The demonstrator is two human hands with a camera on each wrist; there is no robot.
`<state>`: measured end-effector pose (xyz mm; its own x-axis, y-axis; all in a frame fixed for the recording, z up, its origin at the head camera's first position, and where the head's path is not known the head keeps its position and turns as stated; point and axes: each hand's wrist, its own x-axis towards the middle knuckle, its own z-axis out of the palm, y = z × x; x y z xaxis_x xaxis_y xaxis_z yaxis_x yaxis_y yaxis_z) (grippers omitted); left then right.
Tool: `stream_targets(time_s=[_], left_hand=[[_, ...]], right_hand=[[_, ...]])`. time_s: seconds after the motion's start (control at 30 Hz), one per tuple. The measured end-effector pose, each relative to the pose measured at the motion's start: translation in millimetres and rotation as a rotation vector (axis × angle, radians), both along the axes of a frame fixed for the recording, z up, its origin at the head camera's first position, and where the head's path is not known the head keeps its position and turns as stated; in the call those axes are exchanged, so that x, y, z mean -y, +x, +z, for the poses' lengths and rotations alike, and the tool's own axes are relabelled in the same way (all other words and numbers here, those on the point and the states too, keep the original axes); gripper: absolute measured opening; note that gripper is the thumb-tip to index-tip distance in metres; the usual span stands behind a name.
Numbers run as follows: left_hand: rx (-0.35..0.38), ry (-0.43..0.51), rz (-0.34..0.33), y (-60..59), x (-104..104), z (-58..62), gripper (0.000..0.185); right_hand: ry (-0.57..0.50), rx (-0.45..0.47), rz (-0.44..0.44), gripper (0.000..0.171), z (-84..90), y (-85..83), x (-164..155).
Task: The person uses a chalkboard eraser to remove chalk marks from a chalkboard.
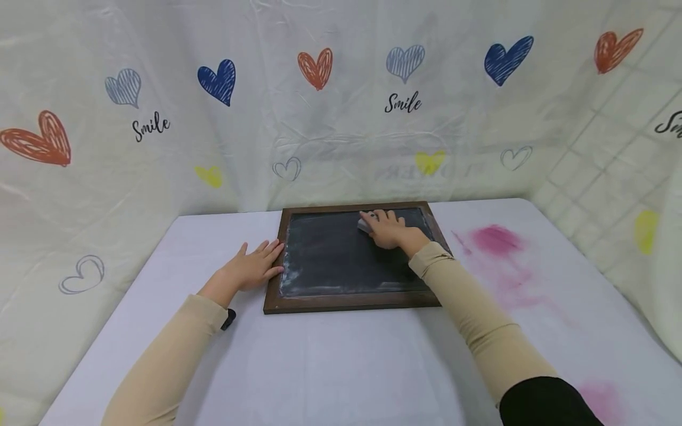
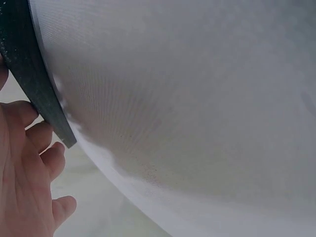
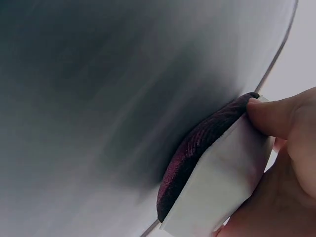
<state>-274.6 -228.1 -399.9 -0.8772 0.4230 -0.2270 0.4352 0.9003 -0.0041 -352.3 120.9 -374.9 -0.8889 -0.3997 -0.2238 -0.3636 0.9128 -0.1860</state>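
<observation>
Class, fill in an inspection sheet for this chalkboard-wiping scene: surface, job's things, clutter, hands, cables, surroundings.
Surface: white table, pink stains on its right side.
Job's things: framed chalkboard lying flat, chalk smears near its edges; eraser, dark felt face on the board.
Clutter: nothing seen.
Hands: left hand flat against the board's left frame; right hand grips the eraser.
Cables: nothing seen.
Surroundings: pale curtain printed with hearts and "Smile".

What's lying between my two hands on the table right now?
Only the wood-framed black chalkboard: its smudged slate spans from the left hand at its frame to the right hand holding the eraser, seen in the head view.
</observation>
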Motion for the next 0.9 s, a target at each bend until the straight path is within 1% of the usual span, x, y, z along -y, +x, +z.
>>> stream_targets(time_s=[0.13, 0.23, 0.33, 0.5, 0.63, 0.73, 0.8, 0.9], left_hand=[[0.005, -0.005, 0.005, 1.6, 0.4, 0.7, 0.07], [0.008, -0.008, 0.007, 2.0, 0.5, 1.2, 0.07], [0.008, -0.006, 0.005, 1.9, 0.9, 1.0, 0.07], [0.008, -0.011, 0.012, 2.6, 2.3, 0.6, 0.07], [0.002, -0.007, 0.014, 3.3, 3.4, -0.4, 0.069], [0.002, 0.001, 0.008, 3.3, 1.9, 0.1, 0.069], [0.006, 0.005, 0.007, 2.6, 0.3, 1.2, 0.069], [0.01, -0.001, 0.012, 2.7, -1.3, 3.2, 0.07]], right_hand=[[-0.007, 0.0, -0.094, 0.063, 0.3, -5.8, -29.3], [-0.013, -0.003, -0.141, 0.063, 0.2, -7.7, -41.8], [-0.012, -0.009, -0.167, 0.062, -0.1, -8.0, -45.4], [-0.013, -0.01, -0.186, 0.061, -1.2, -8.4, -37.6], [-0.025, -0.01, -0.166, 0.061, -2.5, -7.5, -26.3], [-0.024, -0.004, -0.125, 0.061, -3.6, -4.8, -14.9], [-0.02, -0.001, -0.084, 0.061, -3.3, -1.4, -5.2], [0.0, -0.001, 0.007, 0.062, -2.0, 6.1, 12.5]])
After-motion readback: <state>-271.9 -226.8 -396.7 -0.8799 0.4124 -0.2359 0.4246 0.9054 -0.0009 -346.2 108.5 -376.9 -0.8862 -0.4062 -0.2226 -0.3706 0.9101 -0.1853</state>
